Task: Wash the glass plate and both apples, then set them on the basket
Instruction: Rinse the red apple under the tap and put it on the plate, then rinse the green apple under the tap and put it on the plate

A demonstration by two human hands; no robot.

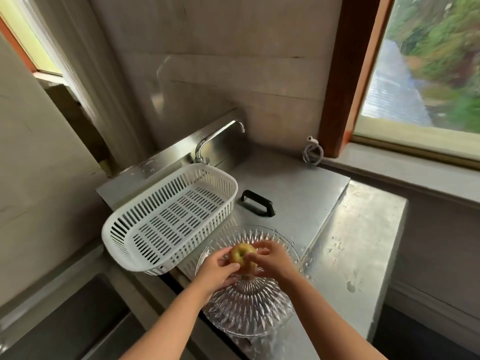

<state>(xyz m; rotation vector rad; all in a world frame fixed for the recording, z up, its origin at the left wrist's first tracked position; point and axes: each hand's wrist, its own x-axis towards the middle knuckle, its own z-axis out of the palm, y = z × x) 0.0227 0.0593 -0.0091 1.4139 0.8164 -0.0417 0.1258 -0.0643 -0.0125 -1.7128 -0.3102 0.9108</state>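
You have nothing to read here. No text, label, brand, number or sign is legible on any surface.

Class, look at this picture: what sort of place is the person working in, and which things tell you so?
Most likely a home kitchen: a metal tap over a steel counter, and a white draining basket beside it.

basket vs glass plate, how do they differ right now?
The white basket is opaque slotted plastic; the glass plate is clear with a cut ribbed pattern. The basket is oblong with tall walls; the plate is round and shallow. The basket holds nothing; over the plate the left hand and right hand hold an apple. Both sit on the steel counter.
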